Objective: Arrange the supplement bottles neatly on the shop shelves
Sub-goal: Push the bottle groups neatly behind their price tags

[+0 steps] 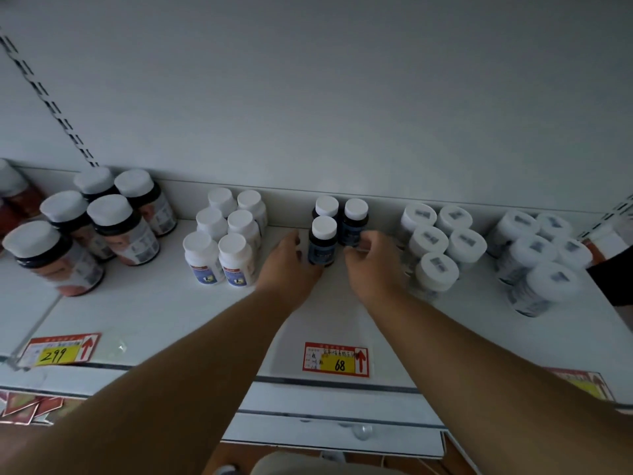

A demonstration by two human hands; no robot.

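A white shelf [164, 317] carries several groups of bottles, all upright. At the far left stand big dark bottles [113, 228] with white caps; next to them is a group of white bottles [222, 241]. At the right are white jars [435, 248], a little blurred. In the middle, three small dark bottles [322, 241] stand together. The left hand [291, 265] touches the front one from its left side, fingers curled around it. The right hand [373, 258] pinches the rear right one, fingers bent. A red price tag [336, 360] shows 68.
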